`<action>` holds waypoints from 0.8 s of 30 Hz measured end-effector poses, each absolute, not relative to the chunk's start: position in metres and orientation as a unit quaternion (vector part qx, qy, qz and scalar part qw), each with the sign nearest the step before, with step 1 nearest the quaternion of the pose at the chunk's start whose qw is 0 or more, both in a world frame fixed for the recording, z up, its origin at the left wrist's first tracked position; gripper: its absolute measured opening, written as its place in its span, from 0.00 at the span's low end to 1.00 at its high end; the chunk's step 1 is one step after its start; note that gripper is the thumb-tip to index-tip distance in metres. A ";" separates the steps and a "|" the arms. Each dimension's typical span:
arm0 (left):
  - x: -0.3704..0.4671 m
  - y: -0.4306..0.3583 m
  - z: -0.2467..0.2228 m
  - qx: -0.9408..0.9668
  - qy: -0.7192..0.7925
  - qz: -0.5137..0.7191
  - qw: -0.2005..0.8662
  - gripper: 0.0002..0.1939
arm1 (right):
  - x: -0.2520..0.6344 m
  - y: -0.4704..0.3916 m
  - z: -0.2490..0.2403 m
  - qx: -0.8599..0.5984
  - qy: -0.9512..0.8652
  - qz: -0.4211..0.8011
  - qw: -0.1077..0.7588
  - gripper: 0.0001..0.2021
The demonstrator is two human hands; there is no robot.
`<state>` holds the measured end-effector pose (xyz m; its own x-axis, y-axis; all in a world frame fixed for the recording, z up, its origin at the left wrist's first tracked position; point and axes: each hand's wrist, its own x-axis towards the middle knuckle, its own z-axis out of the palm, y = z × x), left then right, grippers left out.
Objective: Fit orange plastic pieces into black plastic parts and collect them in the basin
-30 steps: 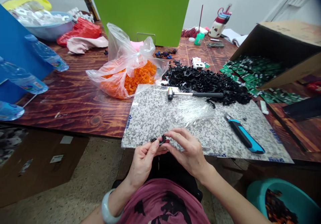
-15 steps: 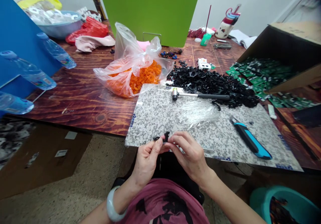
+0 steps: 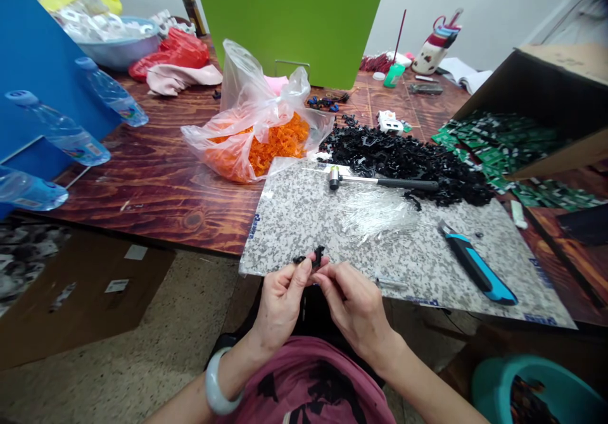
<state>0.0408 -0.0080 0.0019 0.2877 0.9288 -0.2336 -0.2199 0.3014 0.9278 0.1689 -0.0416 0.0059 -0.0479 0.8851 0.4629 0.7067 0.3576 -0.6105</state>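
Pinched between the thumb and fingers of my left hand (image 3: 281, 299) is a small black plastic part (image 3: 318, 257), held just above the near edge of the speckled board (image 3: 289, 221). My right hand (image 3: 355, 304) is closed right beside it, thumb and forefinger pressed together at the part's lower end. What those right fingertips hold, if anything, is too small to make out. Beyond my hands lie a bundle of thin clear strands (image 3: 377, 214) and a small hammer (image 3: 384, 182) with a black grip.
A heap of black plastic parts (image 3: 408, 158) covers the board's far edge. Left of it stands a clear bag of orange pieces (image 3: 280, 142). A blue-and-black cutter (image 3: 477, 267) lies at right, near a carton (image 3: 584, 69) spilling green circuit boards (image 3: 494, 142). A teal bucket (image 3: 494, 380) stands below.
My right fingers have curled in more tightly and the hand has dropped slightly beside the black part. The part has tilted a little in my left hand. The view has shifted slightly.
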 end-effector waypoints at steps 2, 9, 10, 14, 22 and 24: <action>0.040 -0.008 0.002 0.418 0.425 0.416 0.687 0.14 | 0.168 -0.042 0.007 -0.556 -0.714 0.108 0.412 0.06; 0.038 -0.010 0.004 0.449 0.446 0.404 0.660 0.15 | 0.165 -0.042 0.011 -0.563 -0.702 0.126 0.418 0.07; 0.037 -0.010 0.004 0.459 0.451 0.403 0.651 0.15 | 0.165 -0.042 0.011 -0.563 -0.699 0.135 0.420 0.07; 0.035 -0.008 0.007 0.520 0.474 0.402 0.586 0.15 | 0.165 -0.043 0.016 -0.567 -0.680 0.201 0.420 0.05; 0.031 -0.006 0.002 0.613 0.490 0.370 0.498 0.18 | 0.170 -0.036 0.025 -0.600 -0.610 0.336 0.394 0.01; 0.030 -0.006 0.000 0.635 0.484 0.353 0.488 0.17 | 0.173 -0.033 0.026 -0.602 -0.603 0.364 0.375 0.03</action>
